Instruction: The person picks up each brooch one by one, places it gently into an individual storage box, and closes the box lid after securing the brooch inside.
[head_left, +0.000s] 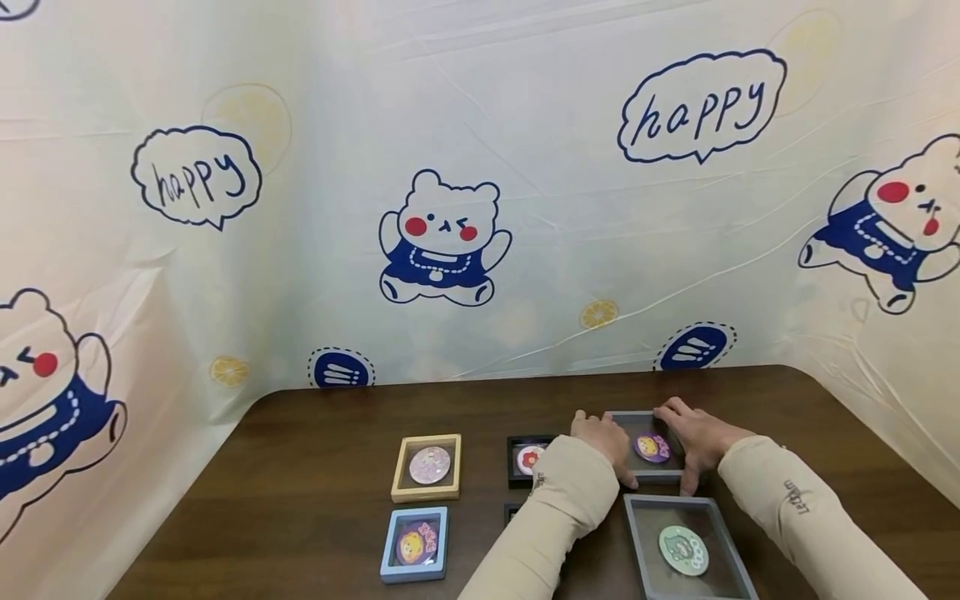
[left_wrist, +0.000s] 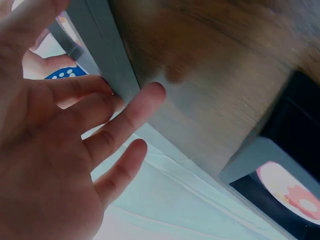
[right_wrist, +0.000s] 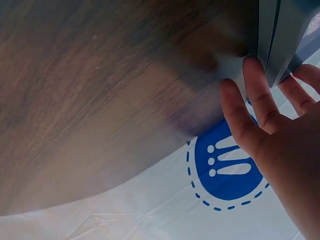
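Observation:
On the right of the table, a grey display frame (head_left: 663, 476) with a purple and yellow badge (head_left: 652, 448) inside lies between my two hands. My left hand (head_left: 602, 442) grips its left side, thumb at the near corner. In the left wrist view, some fingers bend against the frame's grey side wall (left_wrist: 105, 45) while two others stretch out. My right hand (head_left: 699, 437) holds the right side, fingers toward the far corner and thumb by the near one. The right wrist view shows its fingertips at the side wall (right_wrist: 282, 40).
A larger grey frame (head_left: 667, 501) with a green badge lies just nearer. To the left are a black frame (head_left: 513, 471), a second black frame (head_left: 512, 511) mostly behind the left sleeve, a pale wooden frame (head_left: 423, 494) and a light blue frame (head_left: 387, 546). A printed curtain (head_left: 525, 267) surrounds the table.

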